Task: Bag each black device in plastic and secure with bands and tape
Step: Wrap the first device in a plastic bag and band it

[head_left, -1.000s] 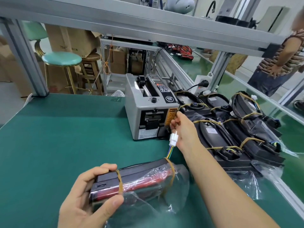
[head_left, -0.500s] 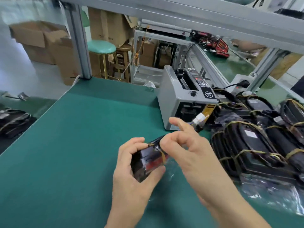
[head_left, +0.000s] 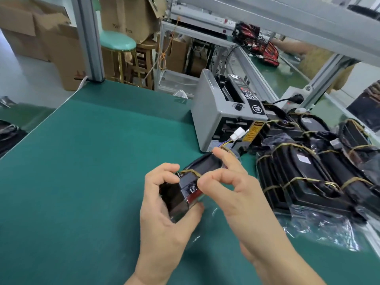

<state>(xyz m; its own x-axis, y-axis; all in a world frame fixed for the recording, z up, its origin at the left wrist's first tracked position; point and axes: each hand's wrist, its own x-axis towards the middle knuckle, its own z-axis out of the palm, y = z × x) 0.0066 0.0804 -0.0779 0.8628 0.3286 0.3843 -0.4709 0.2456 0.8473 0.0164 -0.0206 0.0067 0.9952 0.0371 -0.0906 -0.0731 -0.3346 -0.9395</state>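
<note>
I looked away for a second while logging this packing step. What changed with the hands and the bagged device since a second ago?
The right hand left the tape dispenser and came back to the bagged device, now pinching its near rubber band. The left hand kept holding the device, now turned end-on. The dispenser and the pile of bagged devices stayed put.

The near end of the black device (head_left: 186,190) is covered by the left hand (head_left: 164,204), and its middle by the right hand (head_left: 232,192); whether the right fingertips grip the rubber band (head_left: 190,171) cannot be determined. Print on the tape dispenser (head_left: 213,120) and its yellow warning label (head_left: 251,131) is too small to read. The pile of bagged devices (head_left: 308,173) runs off the right edge. A dark item (head_left: 8,134) at the left edge is cut off and unidentifiable.
</note>
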